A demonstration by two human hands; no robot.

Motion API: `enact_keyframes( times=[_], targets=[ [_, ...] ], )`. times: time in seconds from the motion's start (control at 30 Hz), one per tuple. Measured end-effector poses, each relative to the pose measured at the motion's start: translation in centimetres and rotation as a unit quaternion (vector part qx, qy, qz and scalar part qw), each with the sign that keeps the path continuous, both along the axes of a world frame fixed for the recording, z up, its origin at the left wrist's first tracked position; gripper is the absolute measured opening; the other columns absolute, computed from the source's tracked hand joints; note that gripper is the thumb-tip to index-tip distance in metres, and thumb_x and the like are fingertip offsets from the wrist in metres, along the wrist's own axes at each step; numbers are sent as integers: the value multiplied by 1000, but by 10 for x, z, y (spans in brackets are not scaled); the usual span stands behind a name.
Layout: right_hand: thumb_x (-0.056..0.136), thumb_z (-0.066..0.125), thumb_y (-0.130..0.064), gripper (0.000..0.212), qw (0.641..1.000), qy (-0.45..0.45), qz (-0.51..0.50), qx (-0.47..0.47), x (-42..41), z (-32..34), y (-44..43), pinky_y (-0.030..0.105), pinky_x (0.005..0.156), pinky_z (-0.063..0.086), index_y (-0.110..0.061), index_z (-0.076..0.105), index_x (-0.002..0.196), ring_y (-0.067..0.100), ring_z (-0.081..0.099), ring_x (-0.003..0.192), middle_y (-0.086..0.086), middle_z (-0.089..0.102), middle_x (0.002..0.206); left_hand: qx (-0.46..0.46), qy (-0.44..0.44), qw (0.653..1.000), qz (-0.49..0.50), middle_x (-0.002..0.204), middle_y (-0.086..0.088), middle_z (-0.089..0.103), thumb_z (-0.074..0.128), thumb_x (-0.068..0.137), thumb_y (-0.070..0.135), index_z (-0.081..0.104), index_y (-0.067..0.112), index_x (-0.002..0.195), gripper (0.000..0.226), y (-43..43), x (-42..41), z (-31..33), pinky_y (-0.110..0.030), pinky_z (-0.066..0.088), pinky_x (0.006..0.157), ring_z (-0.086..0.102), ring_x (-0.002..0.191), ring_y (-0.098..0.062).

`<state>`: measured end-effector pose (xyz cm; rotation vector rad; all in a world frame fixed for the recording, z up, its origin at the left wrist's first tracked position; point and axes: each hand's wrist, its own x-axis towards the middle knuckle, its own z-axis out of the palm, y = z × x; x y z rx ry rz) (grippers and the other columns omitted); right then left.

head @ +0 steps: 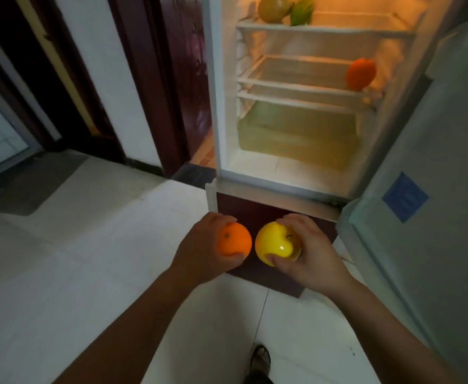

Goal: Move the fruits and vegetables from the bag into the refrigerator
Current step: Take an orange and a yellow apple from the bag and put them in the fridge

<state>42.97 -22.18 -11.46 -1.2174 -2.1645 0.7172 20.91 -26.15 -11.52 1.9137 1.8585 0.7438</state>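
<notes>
My left hand (pixel 199 250) grips an orange (pixel 234 241), and my right hand (pixel 310 256) grips a glossy yellow apple (pixel 274 245). Both fruits are held side by side in front of the lower part of the open refrigerator (pixel 213 106). Inside it, a brownish-yellow round fruit (pixel 274 8) and a green fruit (pixel 302 11) lie on the top shelf. An orange-red fruit (pixel 360 73) sits at the right of the middle shelf. The bag is out of view.
The refrigerator door (pixel 435 176) stands open at the right, with a blue sticker (pixel 404 196) on it. A clear crisper drawer (pixel 296 134) sits at the fridge bottom. Dark door frames (pixel 149 79) stand to the left. A grey mat (pixel 38 181) lies on the tiled floor; my shoe (pixel 260 358) shows below.
</notes>
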Motion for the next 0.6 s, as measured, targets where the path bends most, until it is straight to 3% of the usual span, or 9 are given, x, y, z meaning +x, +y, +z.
enact_keyframes(
  times=[0.2,0.33,0.5,0.6],
  targets=[
    [65,73,-44,64,998,18,-37,40,0,18,106,8,80,34,-29,49,122,7,46,105,-12,45,120,37,13,999,-22,130,1,44,68,58,52,46,25,127,78,119,1,29,-26,37,82,46,110,-16],
    [65,71,-45,66,995,42,-68,62,2,35,164,16,84,40,-24,50,124,7,47,107,-8,47,123,49,6,998,-46,134,2,39,71,59,49,43,27,132,81,186,1,48,-29,42,85,47,114,-20],
    [64,70,-45,63,986,59,-96,119,7,62,230,7,81,39,-20,55,120,2,51,100,-9,51,119,115,-14,989,-91,122,15,38,65,55,58,44,31,128,80,267,-10,76,-23,45,81,45,107,-8],
    [64,73,-37,62,978,57,-129,153,11,81,268,7,84,39,-16,56,120,1,50,104,-4,51,120,154,-14,978,-137,119,18,38,76,59,50,44,31,126,76,316,-17,95,-12,36,76,42,104,-4]
  ],
)
